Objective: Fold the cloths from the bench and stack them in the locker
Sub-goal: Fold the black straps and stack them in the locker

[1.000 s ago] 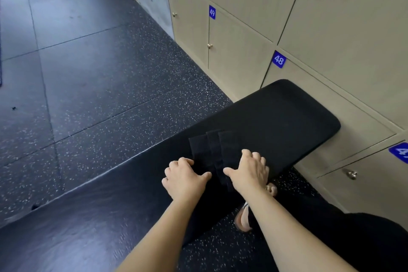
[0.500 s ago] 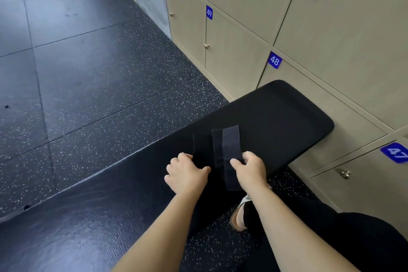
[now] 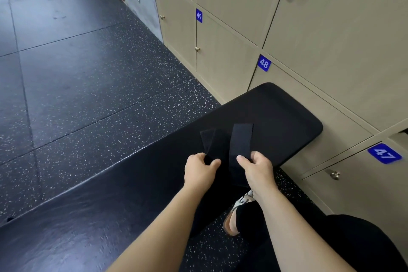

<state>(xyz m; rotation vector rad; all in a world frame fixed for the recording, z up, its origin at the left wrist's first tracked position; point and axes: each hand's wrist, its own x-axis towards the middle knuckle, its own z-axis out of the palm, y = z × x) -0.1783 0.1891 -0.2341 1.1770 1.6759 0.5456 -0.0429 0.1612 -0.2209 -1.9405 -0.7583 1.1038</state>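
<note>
- Where gripped over the near half of the bench (image 3: 276,112): black cloth (image 3: 241,141), seen as two strip-like flaps extending away from the hands; join between the flaps lost against the black padding.
- Left hand (image 3: 199,171): fingers curled, thumb pinching the near end of the narrower left flap.
- Right hand (image 3: 257,171): clamped by thumb and curled fingers on the near part of the wider right flap.
- Lockers (image 3: 220,62) numbered 50 to 47 along the wall: doors 50, 49 and 48 closed, contents hidden; dark gap at the right frame edge above plate 47 (image 3: 385,153), interior not readable.
- Far bench end: rounded corners, close to door 48; touching or apart cannot be told.
- Speckled floor (image 3: 99,95): wide open room left of the bench; only a narrow strip between bench and lockers, occupied by a sandalled foot (image 3: 231,221).
</note>
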